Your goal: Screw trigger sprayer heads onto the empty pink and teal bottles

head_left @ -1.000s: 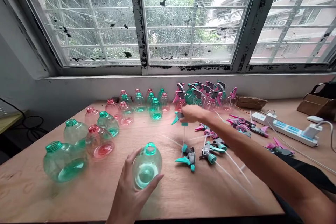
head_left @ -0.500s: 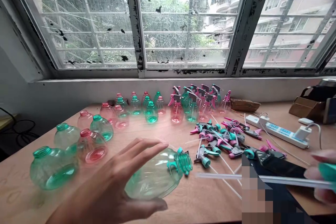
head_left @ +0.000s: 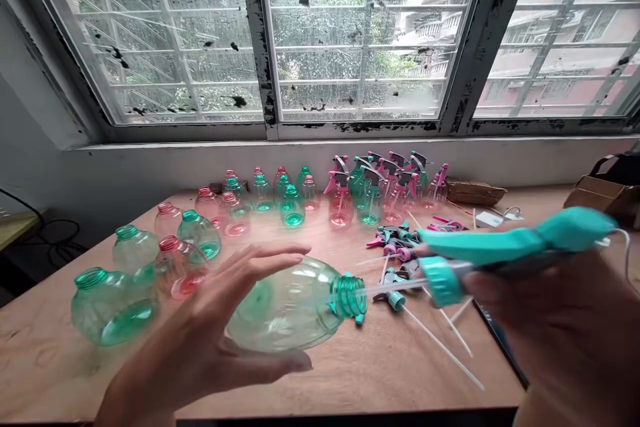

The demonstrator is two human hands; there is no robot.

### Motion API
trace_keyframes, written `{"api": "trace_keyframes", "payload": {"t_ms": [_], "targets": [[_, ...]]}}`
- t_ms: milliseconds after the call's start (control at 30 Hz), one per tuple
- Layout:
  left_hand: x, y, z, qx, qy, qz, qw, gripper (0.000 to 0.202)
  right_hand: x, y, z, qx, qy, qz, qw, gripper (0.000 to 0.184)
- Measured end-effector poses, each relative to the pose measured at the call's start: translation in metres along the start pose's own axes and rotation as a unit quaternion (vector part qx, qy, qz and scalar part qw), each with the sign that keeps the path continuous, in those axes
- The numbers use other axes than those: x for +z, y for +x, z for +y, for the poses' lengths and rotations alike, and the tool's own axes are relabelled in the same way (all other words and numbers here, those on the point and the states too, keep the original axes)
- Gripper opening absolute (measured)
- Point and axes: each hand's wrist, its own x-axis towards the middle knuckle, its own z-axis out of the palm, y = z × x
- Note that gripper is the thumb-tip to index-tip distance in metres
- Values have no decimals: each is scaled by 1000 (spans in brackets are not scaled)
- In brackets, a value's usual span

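My left hand (head_left: pixel 225 320) is wrapped round a clear green spray bottle (head_left: pixel 290 303), which lies tilted on its side with its threaded neck pointing right. In my right hand (head_left: pixel 545 313) is a teal and grey trigger sprayer head (head_left: pixel 510 247), blurred by motion. Its clear dip tube runs left to the bottle's mouth, and the end appears to be inside the neck. The teal screw collar is still apart from the bottle's threads. Behind the hands lies a pile of loose pink, teal and grey sprayer heads (head_left: pixel 395 240), partly hidden by my right hand.
Open green and pink bottles (head_left: pixel 115 313) stand along the left and back of the wooden table (head_left: pixel 300 393). Several bottles with sprayers fitted (head_left: pixel 370 203) stand by the wall. A brown package (head_left: pixel 475 193) and a cardboard box (head_left: pixel 595 193) are at the back right.
My right hand has come in from the right edge with the sprayer head, bringing its tube to the bottle's mouth. My left hand still holds the bottle, now lying more level.
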Motion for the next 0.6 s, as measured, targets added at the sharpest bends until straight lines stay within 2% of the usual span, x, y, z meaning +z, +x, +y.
{"api": "trace_keyframes", "payload": {"t_ms": [67, 167, 267, 367, 467, 600], "targets": [[-2, 4, 3, 26, 25, 47, 998, 77, 35, 0, -10, 27, 41, -17, 999, 25], [-4, 8, 5, 43, 77, 109, 990, 77, 60, 0, -14, 22, 80, -49, 995, 15], [-3, 11, 5, 47, 97, 132, 985, 79, 64, 0, -9, 4, 81, -84, 993, 4], [0, 14, 5, 68, 115, 156, 979, 79, 65, 1, -4, 8, 97, -111, 989, 18], [4, 16, 7, 108, 132, 166, 971, 76, 70, 2, 0, -8, 90, -93, 992, 35], [10, 15, 12, 127, 143, 187, 964, 80, 74, 4, 7, -69, 80, -40, 994, 39]]}}
